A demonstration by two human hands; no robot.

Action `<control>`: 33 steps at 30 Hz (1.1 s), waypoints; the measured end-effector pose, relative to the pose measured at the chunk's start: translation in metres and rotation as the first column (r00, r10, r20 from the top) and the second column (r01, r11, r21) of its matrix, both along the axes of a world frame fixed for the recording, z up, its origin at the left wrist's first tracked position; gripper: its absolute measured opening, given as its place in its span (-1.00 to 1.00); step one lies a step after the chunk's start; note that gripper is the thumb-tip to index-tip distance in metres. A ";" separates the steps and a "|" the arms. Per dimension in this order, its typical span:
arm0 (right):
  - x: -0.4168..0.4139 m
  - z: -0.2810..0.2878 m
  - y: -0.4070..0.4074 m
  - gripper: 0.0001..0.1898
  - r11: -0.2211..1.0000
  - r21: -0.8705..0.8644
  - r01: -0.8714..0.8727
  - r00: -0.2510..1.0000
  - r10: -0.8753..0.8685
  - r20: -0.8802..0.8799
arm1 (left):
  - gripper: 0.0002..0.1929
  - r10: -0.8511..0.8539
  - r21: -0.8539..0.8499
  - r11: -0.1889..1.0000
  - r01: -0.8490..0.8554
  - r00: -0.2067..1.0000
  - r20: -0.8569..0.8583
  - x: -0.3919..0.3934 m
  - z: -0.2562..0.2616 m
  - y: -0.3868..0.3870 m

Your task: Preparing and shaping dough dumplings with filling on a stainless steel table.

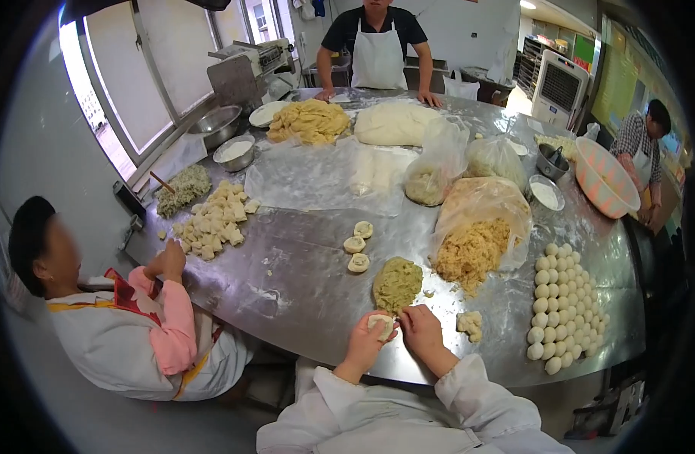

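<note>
My left hand (364,340) holds a small flattened round of pale dough (379,326) in its curled fingers. Beside it, my right hand (424,332) has its fingertips at the lower edge of a mound of greenish filling (398,284); whether they pinch any of it is hidden. Three dough cups (354,244) with something inside sit in a column beyond, to the left of the mound. A small lump of dough (469,325) lies to the right of my right hand. Farther up, crumbly orange-brown filling (472,255) spills from a clear plastic bag.
Rows of dough balls (560,309) cover the steel table's (302,295) right side. Cut dough pieces (211,218) lie by a seated co-worker (126,335) at left. Large dough masses (398,125) lie before a standing person (378,51). A basket (607,177) stands at right.
</note>
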State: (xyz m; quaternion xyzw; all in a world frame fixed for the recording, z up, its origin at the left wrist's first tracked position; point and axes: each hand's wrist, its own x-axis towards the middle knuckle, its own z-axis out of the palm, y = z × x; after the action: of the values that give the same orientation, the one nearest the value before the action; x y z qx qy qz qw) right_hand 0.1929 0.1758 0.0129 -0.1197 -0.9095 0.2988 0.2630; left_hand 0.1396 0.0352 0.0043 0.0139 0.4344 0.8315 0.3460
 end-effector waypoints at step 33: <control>0.000 0.021 -0.001 -0.81 0.492 -0.870 0.027 1.000 -0.010 0.026 | -0.68 -0.009 0.017 1.000 0.010 0.998 -0.068 -0.006 -0.007 0.006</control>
State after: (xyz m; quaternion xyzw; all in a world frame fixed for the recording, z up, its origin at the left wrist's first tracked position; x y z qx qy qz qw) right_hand 0.1927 0.1753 0.0335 -0.2483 -0.6358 0.7126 0.1622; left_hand 0.1340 0.0414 -0.0027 0.0472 0.4386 0.8326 0.3350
